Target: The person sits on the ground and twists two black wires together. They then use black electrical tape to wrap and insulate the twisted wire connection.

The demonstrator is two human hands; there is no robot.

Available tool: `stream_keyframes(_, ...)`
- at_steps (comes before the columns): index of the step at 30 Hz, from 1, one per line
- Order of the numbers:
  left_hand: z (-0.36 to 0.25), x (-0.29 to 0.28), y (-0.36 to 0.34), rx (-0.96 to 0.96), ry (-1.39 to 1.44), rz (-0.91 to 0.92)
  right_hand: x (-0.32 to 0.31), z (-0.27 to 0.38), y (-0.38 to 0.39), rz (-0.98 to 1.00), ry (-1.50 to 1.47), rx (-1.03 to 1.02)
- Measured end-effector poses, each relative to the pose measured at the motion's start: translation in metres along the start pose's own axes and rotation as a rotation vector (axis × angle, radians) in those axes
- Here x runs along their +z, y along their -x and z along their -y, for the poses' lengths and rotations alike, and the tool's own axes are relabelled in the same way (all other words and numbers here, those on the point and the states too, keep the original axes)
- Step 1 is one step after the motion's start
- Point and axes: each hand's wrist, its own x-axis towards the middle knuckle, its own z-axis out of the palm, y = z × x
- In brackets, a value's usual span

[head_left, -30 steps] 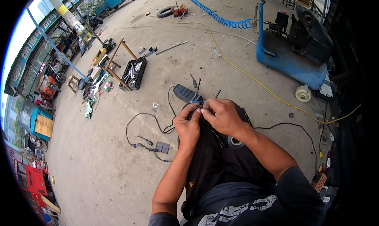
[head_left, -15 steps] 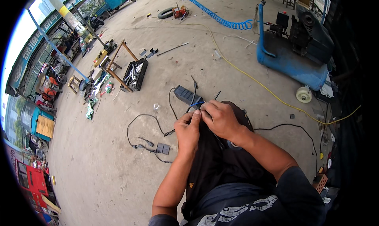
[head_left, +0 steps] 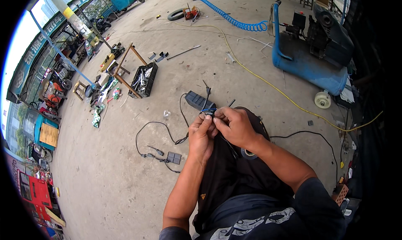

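Over my lap, my left hand [head_left: 202,133] and my right hand [head_left: 235,125] meet with fingertips pinched close together. Between them is the end of a black cable with a thin blue wire [head_left: 208,109] showing at the tips. The exact join is hidden by my fingers. Just beyond lies a black ribbed box [head_left: 195,99], like a power adapter, on the ground. A dark cord [head_left: 146,123] loops to the left of my hands, near a plug lead [head_left: 155,150] and a small dark square block [head_left: 173,157]. A roll of tape [head_left: 248,154] rests by my right wrist.
A black crate of tools [head_left: 144,80] stands ahead on the left beside a wooden frame [head_left: 124,70]. The blue air compressor [head_left: 310,68] is at the right, with a coiled blue hose [head_left: 234,21]. A yellow hose [head_left: 268,84] crosses the concrete; scraps [head_left: 97,115] lie left.
My left fingers have curled in under the wire, and my right hand has shifted slightly right. More of the blue wire and black cable end now shows above the fingertips.
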Motion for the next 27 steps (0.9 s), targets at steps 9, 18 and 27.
stream_keyframes(9, -0.002, -0.005, -0.001, 0.013, -0.009, -0.034, -0.007, 0.002, -0.001, -0.024, 0.104, -0.167)
stream_keyframes(18, -0.021, -0.007, 0.000, -0.037, -0.212, -0.145, -0.003, -0.003, -0.001, 0.025, 0.184, -0.296)
stream_keyframes(27, -0.033, 0.001, 0.000, -0.045, -0.429, -0.199, -0.006, -0.005, -0.001, 0.142, 0.344, -0.379)
